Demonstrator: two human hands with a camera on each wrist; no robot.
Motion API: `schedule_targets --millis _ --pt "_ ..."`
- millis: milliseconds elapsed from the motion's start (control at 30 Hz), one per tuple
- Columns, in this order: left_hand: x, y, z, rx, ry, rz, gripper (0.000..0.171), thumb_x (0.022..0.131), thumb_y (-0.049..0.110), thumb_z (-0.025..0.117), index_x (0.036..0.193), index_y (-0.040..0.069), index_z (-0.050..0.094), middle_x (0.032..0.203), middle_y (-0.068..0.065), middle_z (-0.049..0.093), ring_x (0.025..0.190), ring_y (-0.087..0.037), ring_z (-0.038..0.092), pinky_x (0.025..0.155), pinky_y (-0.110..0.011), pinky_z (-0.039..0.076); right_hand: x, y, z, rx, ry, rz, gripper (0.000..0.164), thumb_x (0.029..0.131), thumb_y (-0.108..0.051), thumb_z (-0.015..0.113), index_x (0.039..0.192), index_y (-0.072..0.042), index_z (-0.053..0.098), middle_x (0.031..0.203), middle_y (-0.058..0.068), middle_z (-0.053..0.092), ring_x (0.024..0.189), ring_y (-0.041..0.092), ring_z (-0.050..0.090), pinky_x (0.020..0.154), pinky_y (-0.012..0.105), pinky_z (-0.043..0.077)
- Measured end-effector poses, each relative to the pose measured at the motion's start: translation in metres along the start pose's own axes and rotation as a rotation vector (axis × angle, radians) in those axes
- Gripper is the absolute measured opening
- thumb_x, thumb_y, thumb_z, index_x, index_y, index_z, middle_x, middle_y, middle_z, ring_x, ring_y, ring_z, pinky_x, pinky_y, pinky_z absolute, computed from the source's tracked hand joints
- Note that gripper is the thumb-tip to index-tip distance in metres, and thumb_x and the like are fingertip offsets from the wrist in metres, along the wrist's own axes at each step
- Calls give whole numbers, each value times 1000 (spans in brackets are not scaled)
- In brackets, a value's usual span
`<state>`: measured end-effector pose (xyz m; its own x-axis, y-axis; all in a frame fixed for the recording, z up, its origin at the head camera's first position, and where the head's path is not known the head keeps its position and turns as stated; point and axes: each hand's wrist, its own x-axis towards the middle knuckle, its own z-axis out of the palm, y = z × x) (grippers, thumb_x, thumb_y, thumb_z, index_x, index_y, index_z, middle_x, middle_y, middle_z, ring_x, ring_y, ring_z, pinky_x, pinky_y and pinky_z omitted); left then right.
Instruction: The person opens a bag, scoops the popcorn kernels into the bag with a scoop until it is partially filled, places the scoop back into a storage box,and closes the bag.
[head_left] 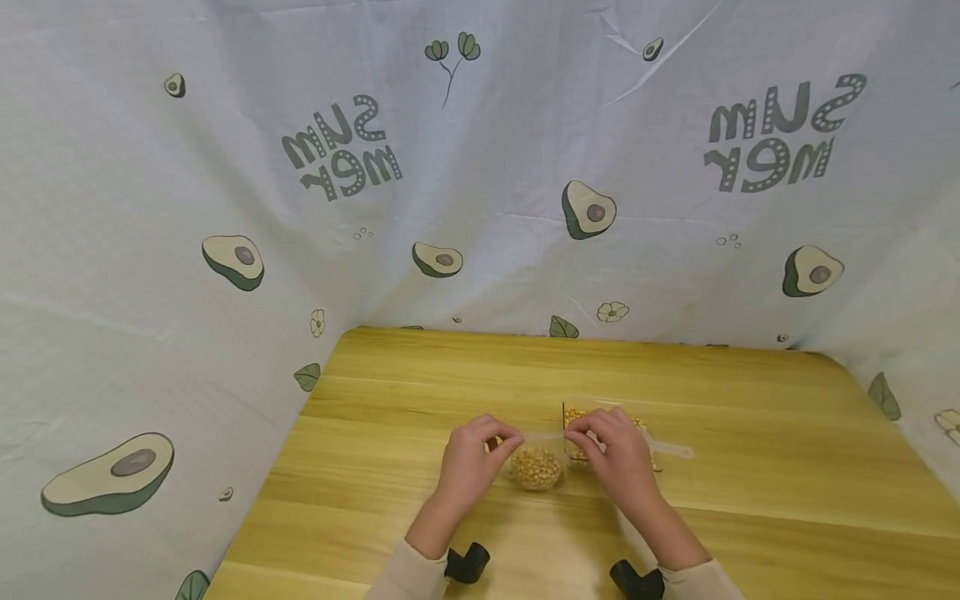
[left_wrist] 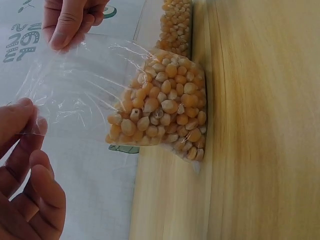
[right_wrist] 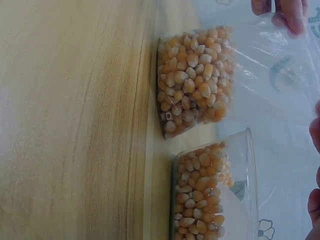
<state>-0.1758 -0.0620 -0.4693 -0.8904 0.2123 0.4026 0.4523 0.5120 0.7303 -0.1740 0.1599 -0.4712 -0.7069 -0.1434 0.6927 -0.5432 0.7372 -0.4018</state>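
A clear plastic bag (head_left: 536, 468) with corn kernels in its lower part stands on the table, its bare upper film drawn up between both hands. My left hand (head_left: 467, 460) pinches one top corner of the bag between thumb and fingers. The opposite top corner is pinched by my right hand (head_left: 621, 460). In the left wrist view the film of the bag (left_wrist: 75, 90) stretches taut from hand to hand. Right beside the bag is a clear container (right_wrist: 252, 170) of corn kernels, partly hidden behind my right hand in the head view.
A pale scoop handle (head_left: 675, 450) sticks out to the right of the container. The wooden table (head_left: 375, 500) has a patterned cloth (head_left: 510, 283) hanging behind it and at its sides. Black wrist mounts (head_left: 468, 564) sit below the sleeves.
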Motion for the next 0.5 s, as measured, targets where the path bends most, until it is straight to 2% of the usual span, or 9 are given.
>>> schedule_targets --millis 100,233,367,500 --pt "0 0 0 -8 6 0 9 90 26 72 91 19 79 84 6 71 64 3 48 56 -16 43 1 0 0 -8 -9 -17 20 72 -5 83 79 -19 70 76 -10 67 69 3 38 60 19 32" --pt "0 -2 1 -25 13 3 8 91 23 73 89 18 78 82 6 70 63 2 48 56 -16 43 3 -2 2 39 -29 -44 22 72 -3 83 85 -17 71 79 -9 68 72 8 45 63 21 35" --pt "0 -4 1 -33 5 11 8 91 22 73 89 18 78 82 5 71 63 2 48 56 -16 43 8 -4 9 80 -61 -121 27 69 -9 85 93 -15 76 83 -7 70 75 11 49 68 24 37" --pt "1 -5 1 -38 -11 17 9 90 24 73 91 17 79 83 4 72 62 2 47 54 -15 42 11 -6 16 65 -46 -200 25 65 -12 87 88 -17 77 82 -7 71 72 8 45 68 23 35"
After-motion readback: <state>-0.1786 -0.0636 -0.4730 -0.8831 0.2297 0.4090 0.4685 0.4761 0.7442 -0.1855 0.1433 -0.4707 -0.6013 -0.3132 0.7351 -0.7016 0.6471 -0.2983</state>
